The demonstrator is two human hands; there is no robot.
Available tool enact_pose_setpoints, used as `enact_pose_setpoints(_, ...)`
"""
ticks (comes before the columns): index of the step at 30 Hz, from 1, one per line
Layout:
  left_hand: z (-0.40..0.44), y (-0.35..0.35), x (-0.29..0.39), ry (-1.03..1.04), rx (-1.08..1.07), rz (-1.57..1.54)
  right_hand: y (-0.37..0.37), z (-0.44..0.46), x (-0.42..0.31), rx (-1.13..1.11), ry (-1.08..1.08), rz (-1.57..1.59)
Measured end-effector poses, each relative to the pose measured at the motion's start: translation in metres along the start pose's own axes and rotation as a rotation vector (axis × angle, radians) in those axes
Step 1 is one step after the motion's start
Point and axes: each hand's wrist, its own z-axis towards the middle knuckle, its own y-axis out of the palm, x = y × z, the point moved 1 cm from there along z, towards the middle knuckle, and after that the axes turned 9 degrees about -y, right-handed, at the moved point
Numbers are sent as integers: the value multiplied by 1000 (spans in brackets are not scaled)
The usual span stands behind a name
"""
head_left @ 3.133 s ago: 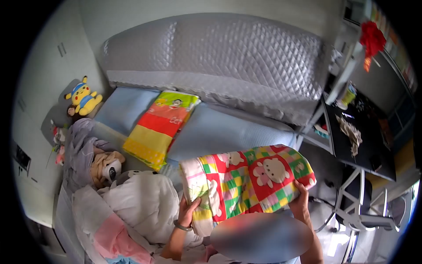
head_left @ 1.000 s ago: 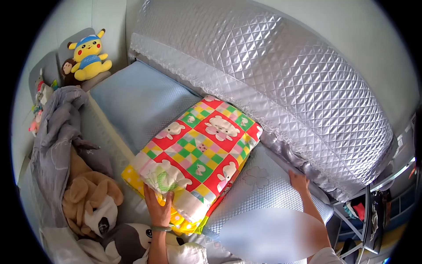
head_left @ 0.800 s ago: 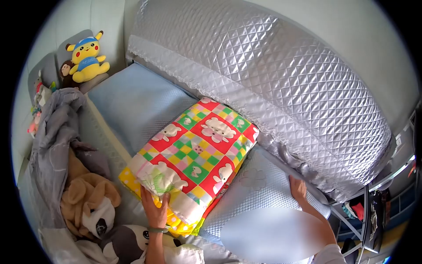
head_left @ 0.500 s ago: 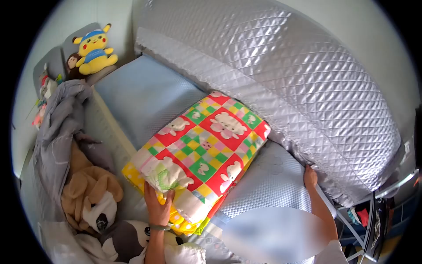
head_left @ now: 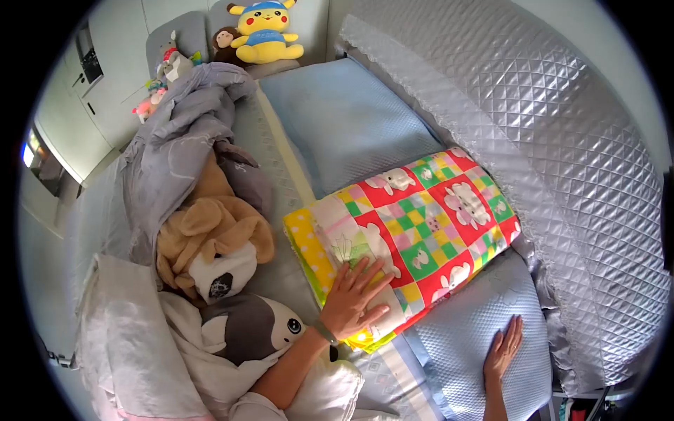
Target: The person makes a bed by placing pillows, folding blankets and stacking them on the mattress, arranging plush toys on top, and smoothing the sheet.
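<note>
My left hand (head_left: 352, 298) lies with fingers spread on the near left end of a folded patchwork quilt (head_left: 425, 231) printed with white bears. Under the quilt, a folded yellow dotted cloth (head_left: 307, 242) sticks out at the left. My right hand (head_left: 504, 347) rests flat, fingers stretched and side by side, on the right blue pillow (head_left: 484, 309). Neither hand grips anything. The quilt partly covers that pillow and touches the left blue pillow (head_left: 344, 116).
A silver quilted headboard (head_left: 547, 126) runs along the right. At the left are a grey blanket (head_left: 175, 147), a brown plush dog (head_left: 221, 245), a grey-white plush (head_left: 253, 326) and a white quilt (head_left: 133, 344). A yellow plush (head_left: 267, 35) sits at the back.
The view has turned left. My left hand has gone from the quilt's edge to flat on its top. My right hand has left the pillow's far edge and now lies on its surface.
</note>
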Motion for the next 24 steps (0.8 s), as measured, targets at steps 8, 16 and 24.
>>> enact_pose_setpoints(8,5,-1,-3,15,21,48,4,-75,-86,-206,-414,-86)
enact_pose_setpoints(16,-5,24,4,-59,87,161,44,-89,-67,-87,-453,21)
enact_pose_setpoints(24,-219,-68,162,-301,-74,604,46,-89,-64,-126,-464,12)
